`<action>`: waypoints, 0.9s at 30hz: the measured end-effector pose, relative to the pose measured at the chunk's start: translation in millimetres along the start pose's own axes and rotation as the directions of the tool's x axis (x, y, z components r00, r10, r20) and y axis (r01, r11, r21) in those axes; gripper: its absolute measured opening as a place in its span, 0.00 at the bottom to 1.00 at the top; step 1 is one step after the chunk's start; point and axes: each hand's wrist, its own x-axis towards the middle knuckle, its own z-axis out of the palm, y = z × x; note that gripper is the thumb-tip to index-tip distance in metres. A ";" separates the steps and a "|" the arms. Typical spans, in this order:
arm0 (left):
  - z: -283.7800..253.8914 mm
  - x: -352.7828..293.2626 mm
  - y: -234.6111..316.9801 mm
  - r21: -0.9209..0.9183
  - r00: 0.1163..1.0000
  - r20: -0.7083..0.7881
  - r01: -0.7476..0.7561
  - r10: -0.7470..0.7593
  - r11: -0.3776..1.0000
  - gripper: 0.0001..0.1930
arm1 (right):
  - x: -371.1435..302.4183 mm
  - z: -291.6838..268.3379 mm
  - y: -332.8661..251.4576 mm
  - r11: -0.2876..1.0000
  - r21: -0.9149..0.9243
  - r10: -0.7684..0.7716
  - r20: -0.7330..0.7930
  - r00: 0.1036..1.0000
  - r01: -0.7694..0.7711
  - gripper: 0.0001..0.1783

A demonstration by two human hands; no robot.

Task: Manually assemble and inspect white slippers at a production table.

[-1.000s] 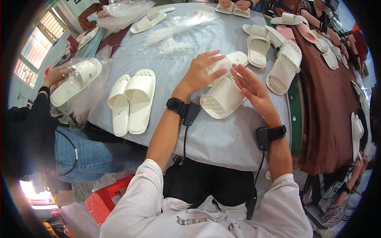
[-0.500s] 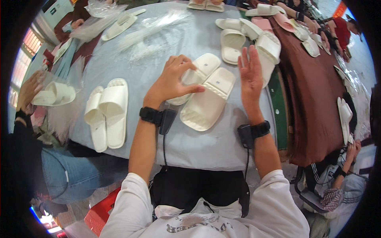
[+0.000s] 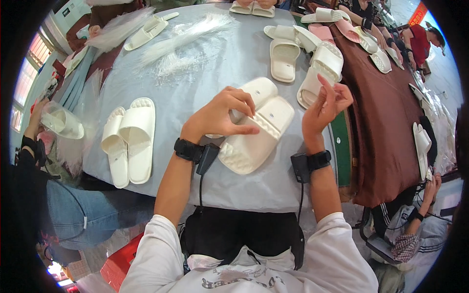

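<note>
- Head view, surface: a round table under a grey cloth fills the centre; a brown-covered table adjoins it at 3 o'clock.
- Room: bright windows at 9 o'clock; a red crate on the floor at 7 o'clock.
- Slippers in hand: two white slippers, stacked as a pair, lie on the cloth at centre, soles partly upward.
- Left hand: fingers curled, pinching the pair's upper edge; a black wrist device sits behind it.
- Right hand: raised just right of the pair, fingers loosely spread, holding nothing, not touching the slippers.
- Second pair: two white slippers side by side at 9 o'clock, well apart from both hands.
- Far slippers: about four white ones at 1 o'clock; a further count toward the rim is uncertain.
- Clear bags: a scattered heap at 12 o'clock.
- Other people: one at 9 o'clock holds a bagged slipper; another sits at 4 o'clock.
</note>
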 end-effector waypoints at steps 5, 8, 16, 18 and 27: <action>7.4 5.0 11.7 -0.340 0.993 -0.118 -0.063 0.024 0.938 0.12 | 2.0 4.3 -0.2 0.841 0.541 -0.107 0.131 0.986 0.020 0.09; -12.8 -1.7 -7.0 -0.249 0.967 -0.253 -0.037 -0.028 0.968 0.07 | -11.7 7.9 -5.9 0.699 0.599 0.024 0.527 0.849 -0.391 0.09; -41.0 -32.4 -26.4 -0.265 0.870 0.191 0.492 -0.455 0.829 0.17 | 1.6 -2.6 -1.1 0.835 0.542 -0.438 0.556 0.707 0.091 0.08; -48.2 -47.1 -26.2 -0.191 0.848 0.204 0.524 -0.489 0.830 0.14 | -3.7 3.8 -19.9 0.825 0.553 -0.468 0.559 0.685 0.113 0.07; -16.1 -53.5 9.7 -0.162 0.861 -0.090 0.483 -0.500 0.860 0.09 | -15.4 -0.6 -58.0 0.931 0.239 -0.361 0.702 0.614 0.275 0.02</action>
